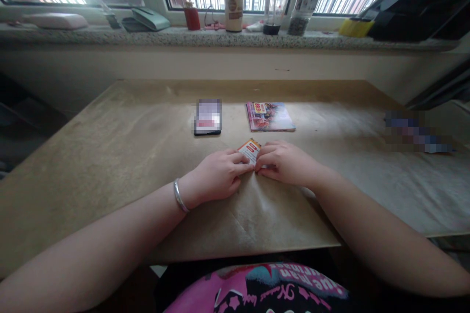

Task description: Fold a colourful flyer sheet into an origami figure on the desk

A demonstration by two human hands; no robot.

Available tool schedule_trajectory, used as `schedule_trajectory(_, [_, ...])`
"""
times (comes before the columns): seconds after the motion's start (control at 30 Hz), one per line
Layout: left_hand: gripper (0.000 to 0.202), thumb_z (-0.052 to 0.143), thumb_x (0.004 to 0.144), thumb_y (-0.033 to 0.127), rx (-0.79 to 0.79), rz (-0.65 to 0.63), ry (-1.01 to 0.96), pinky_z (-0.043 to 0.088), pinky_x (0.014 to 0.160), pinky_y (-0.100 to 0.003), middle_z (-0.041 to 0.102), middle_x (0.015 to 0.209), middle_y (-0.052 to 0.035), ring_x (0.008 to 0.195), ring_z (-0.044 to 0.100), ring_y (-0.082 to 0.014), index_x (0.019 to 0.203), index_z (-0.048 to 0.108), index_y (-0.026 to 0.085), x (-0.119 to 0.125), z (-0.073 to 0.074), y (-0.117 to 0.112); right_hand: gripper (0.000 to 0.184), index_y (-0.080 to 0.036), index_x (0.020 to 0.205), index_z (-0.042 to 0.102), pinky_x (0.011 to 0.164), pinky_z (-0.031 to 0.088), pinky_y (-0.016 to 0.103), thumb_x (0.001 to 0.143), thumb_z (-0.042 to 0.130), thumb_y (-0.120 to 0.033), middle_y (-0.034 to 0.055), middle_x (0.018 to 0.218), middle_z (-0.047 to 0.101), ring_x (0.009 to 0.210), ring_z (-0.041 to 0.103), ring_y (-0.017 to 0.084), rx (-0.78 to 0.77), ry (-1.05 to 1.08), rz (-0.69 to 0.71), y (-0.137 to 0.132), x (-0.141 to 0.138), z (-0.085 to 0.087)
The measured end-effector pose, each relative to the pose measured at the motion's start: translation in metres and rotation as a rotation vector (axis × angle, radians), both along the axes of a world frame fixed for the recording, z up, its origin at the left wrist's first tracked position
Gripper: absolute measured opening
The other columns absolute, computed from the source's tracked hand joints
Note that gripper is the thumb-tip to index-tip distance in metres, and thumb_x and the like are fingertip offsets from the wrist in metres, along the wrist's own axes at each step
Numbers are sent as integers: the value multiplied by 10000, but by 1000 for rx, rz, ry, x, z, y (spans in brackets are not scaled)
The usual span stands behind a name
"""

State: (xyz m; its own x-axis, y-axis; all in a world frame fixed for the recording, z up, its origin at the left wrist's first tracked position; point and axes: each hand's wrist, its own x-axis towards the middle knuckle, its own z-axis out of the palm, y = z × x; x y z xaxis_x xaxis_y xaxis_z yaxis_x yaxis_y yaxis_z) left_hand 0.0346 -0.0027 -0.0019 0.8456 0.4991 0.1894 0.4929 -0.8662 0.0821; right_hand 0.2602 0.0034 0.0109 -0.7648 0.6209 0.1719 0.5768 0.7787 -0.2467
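Observation:
A small printed piece of folded paper [251,151], white with orange edges and red labels, lies on the table in front of me. My left hand [219,172], with a silver bangle at the wrist, has its fingers closed and pressed on the paper's left and near edge. From the other side, my right hand [284,162] pinches the right edge with bent fingers. The fingertips of both hands almost meet at the paper's near corner. Fingers cover much of the paper, so its full shape is hidden.
Beyond the hands, a blurred phone-like object [208,117] and a stack of colourful printed leaflets [270,116] lie on the tan-covered table [110,171]. Another blurred item [416,132] is at the far right. Bottles and a red container [192,17] stand on the windowsill [205,39].

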Motion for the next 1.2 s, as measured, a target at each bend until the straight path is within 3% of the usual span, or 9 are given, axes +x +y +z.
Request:
schedule_trajectory(0.47, [526, 514, 785, 160, -30, -76, 49, 401, 1097, -388, 591, 1249, -92, 1168, 541, -233, 1308, 556, 181, -7, 3, 1, 205, -271, 880, 756, 801, 365, 343, 874, 561, -211, 25, 916, 734, 835, 624, 190, 130, -111, -26, -8, 1, -1])
schedule_trajectory(0.83, [497, 505, 803, 186, -45, -81, 76, 419, 1074, -393, 590, 1258, -105, 1160, 552, -240, 1297, 565, 172, -5, 9, 1, 194, -288, 796, 763, 720, 416, 283, 796, 618, -159, -4, 914, 726, 785, 623, 159, 4, -136, -82, -6, 15, 7])
schedule_trajectory(1.2, [479, 505, 815, 168, -34, -96, 68, 420, 1077, -380, 585, 1269, -92, 1162, 548, -225, 1290, 565, 173, -7, 6, 2, 215, -300, 825, 765, 754, 444, 286, 792, 602, -164, -3, 959, 713, 868, 645, 177, -105, -204, -158, -7, 22, 14])
